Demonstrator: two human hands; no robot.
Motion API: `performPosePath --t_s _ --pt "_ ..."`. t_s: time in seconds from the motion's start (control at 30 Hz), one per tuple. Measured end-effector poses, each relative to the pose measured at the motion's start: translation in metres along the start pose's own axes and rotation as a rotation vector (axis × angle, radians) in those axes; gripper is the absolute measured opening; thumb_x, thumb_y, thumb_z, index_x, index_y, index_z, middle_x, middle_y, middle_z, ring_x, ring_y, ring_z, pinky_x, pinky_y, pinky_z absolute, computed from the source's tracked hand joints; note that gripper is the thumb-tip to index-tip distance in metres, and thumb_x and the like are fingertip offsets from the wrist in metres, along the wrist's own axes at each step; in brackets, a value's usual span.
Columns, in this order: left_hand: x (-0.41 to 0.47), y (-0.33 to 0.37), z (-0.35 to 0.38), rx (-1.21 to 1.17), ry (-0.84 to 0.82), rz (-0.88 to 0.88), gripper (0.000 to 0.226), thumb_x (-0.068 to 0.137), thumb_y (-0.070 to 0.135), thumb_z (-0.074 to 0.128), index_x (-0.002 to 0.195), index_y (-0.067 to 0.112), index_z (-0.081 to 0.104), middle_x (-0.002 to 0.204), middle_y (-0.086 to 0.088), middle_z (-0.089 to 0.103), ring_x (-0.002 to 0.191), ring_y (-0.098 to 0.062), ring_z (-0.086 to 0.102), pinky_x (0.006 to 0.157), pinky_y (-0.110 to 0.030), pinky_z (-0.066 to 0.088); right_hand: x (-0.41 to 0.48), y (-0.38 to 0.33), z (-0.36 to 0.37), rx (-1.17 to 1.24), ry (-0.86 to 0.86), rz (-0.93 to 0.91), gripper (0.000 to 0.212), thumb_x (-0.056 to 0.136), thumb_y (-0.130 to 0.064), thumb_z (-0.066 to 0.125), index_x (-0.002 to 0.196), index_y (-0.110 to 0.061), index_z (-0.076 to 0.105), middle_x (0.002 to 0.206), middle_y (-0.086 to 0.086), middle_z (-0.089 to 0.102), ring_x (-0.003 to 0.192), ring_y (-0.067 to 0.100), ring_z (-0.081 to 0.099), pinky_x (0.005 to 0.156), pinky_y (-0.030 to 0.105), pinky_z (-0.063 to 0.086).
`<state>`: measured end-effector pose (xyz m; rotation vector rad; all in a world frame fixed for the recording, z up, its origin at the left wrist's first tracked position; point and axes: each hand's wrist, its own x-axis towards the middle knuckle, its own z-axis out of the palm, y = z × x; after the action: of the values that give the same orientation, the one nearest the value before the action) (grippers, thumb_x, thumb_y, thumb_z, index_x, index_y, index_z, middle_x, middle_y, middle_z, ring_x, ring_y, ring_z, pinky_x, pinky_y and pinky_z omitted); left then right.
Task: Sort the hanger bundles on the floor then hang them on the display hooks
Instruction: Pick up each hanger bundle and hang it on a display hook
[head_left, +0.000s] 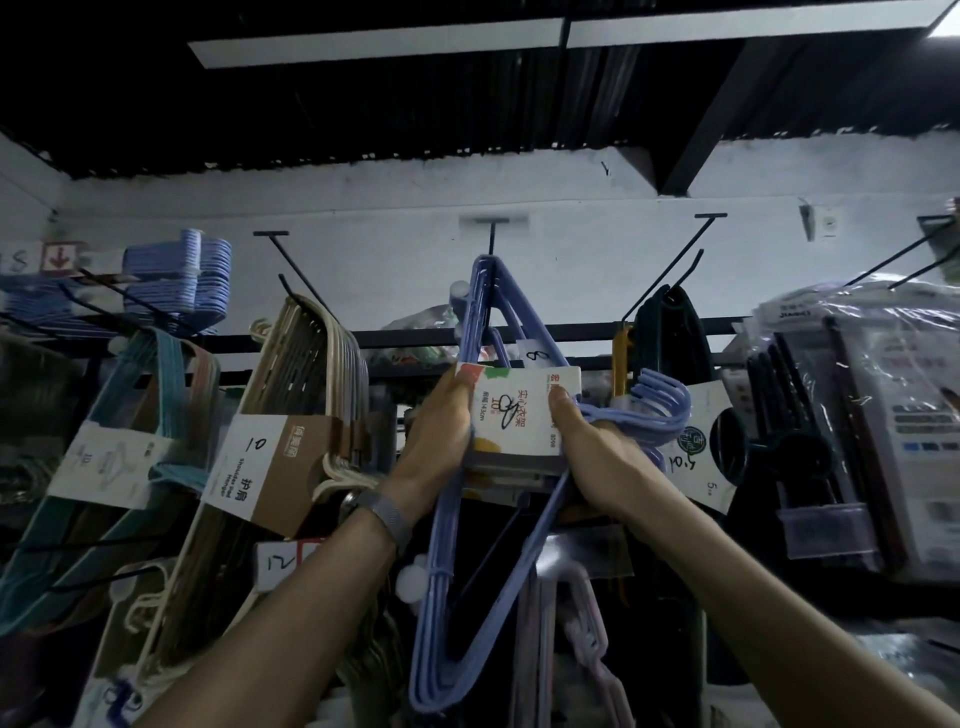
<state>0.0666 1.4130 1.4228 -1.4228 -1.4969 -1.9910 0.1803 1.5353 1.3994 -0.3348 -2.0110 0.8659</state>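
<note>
A bundle of lavender-blue hangers (441, 597) with a white printed paper sleeve (517, 410) is held up in front of the display wall. My left hand (436, 436) grips the sleeve's left edge. My right hand (587, 441) holds its right edge, where the hangers' hook ends (662, 410) curl out. The bundle's upper corner (491, 280) reaches up to a black display hook (491, 239) on the white wall; whether it rests on the hook I cannot tell.
Bundles hang on neighbouring hooks: beige hangers with a brown-white sleeve (291, 457), teal hangers (140, 441), blue hangers (182, 280) at upper left, dark ones (670, 338) on the right. Bagged packs (857, 415) crowd the far right. A bare black hook (685, 254) juts out right of centre.
</note>
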Motion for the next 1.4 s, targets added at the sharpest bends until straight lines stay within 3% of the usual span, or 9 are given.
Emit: performPosePath --t_s 0.1,0.23,0.37,0.57,0.67,0.93,1.13,1.27,1.4 --pt "0.01 -0.002 -0.001 0.006 -0.043 -0.028 0.034 0.111 0.035 0.034 0.103 0.019 0.064 0.096 -0.008 0.077 0.088 -0.022 0.076 0.083 -0.042 0.061 0.009 0.002 0.001 0.082 -0.028 0.025 0.099 0.078 -0.093 0.021 0.124 -0.019 0.069 0.124 0.012 0.072 0.111 0.034 0.068 0.106 0.049 0.05" --pt "0.024 0.006 -0.002 0.077 -0.141 -0.044 0.04 0.113 0.035 0.026 0.107 0.009 0.055 0.096 -0.021 0.071 0.084 -0.023 0.072 0.081 -0.043 0.059 0.022 0.004 0.004 0.341 -0.129 0.017 0.06 0.104 -0.068 0.03 0.121 -0.026 0.069 0.116 0.0 0.076 0.11 0.023 0.07 0.105 0.05 0.054" --pt "0.033 -0.003 -0.011 0.252 -0.143 -0.118 0.038 0.112 0.035 0.029 0.095 0.009 0.051 0.093 -0.022 0.058 0.083 -0.03 0.058 0.063 -0.029 0.055 0.031 0.008 0.017 0.397 -0.235 0.099 0.055 0.107 -0.061 0.033 0.118 -0.022 0.071 0.113 0.003 0.077 0.11 0.025 0.07 0.105 0.048 0.054" --pt "0.042 -0.041 -0.005 0.316 -0.06 -0.19 0.032 0.106 0.046 0.035 0.099 0.026 0.059 0.094 -0.008 0.075 0.089 -0.027 0.073 0.088 -0.045 0.06 0.043 0.029 0.025 0.333 -0.343 0.127 0.036 0.11 -0.046 0.04 0.1 -0.023 0.067 0.102 -0.003 0.073 0.093 0.012 0.066 0.098 0.032 0.052" --pt "0.057 -0.059 0.0 0.309 -0.049 -0.24 0.039 0.086 0.058 0.037 0.091 0.03 0.065 0.095 -0.008 0.078 0.093 -0.032 0.074 0.091 -0.052 0.058 0.05 0.034 0.017 0.312 -0.415 0.218 0.027 0.104 -0.043 0.059 0.101 -0.018 0.07 0.101 0.002 0.075 0.097 0.019 0.069 0.102 0.04 0.055" --pt "0.055 -0.058 0.015 0.434 -0.062 -0.279 0.037 0.096 0.035 0.044 0.128 0.017 0.052 0.109 -0.009 0.071 0.099 -0.027 0.068 0.09 -0.045 0.059 0.078 0.07 0.031 0.186 -0.441 0.164 0.046 0.102 -0.056 0.051 0.129 -0.022 0.065 0.135 -0.004 0.066 0.127 0.017 0.059 0.119 0.038 0.039" --pt "0.054 -0.055 0.012 0.423 -0.036 -0.265 0.022 0.104 0.025 0.043 0.115 0.013 0.058 0.101 -0.009 0.072 0.095 -0.025 0.069 0.09 -0.044 0.058 0.081 0.072 0.043 0.143 -0.424 0.098 0.053 0.102 -0.057 0.053 0.14 -0.022 0.059 0.141 -0.009 0.062 0.13 0.012 0.056 0.12 0.032 0.035" --pt "0.043 -0.053 0.007 0.441 -0.062 -0.271 0.032 0.107 0.031 0.039 0.088 0.018 0.061 0.099 -0.009 0.074 0.095 -0.025 0.07 0.091 -0.043 0.057 0.086 0.083 0.041 0.201 -0.446 0.064 0.096 0.058 -0.088 0.073 0.134 -0.03 0.066 0.136 -0.014 0.067 0.128 0.011 0.06 0.121 0.038 0.037" --pt "0.042 -0.055 0.004 0.402 -0.057 -0.272 0.031 0.104 0.033 0.043 0.088 0.02 0.067 0.095 -0.002 0.076 0.093 -0.021 0.071 0.086 -0.04 0.061 0.069 0.069 0.027 0.187 -0.448 0.102 0.061 0.088 -0.067 0.065 0.131 -0.025 0.068 0.134 -0.008 0.069 0.128 0.016 0.06 0.12 0.04 0.038"
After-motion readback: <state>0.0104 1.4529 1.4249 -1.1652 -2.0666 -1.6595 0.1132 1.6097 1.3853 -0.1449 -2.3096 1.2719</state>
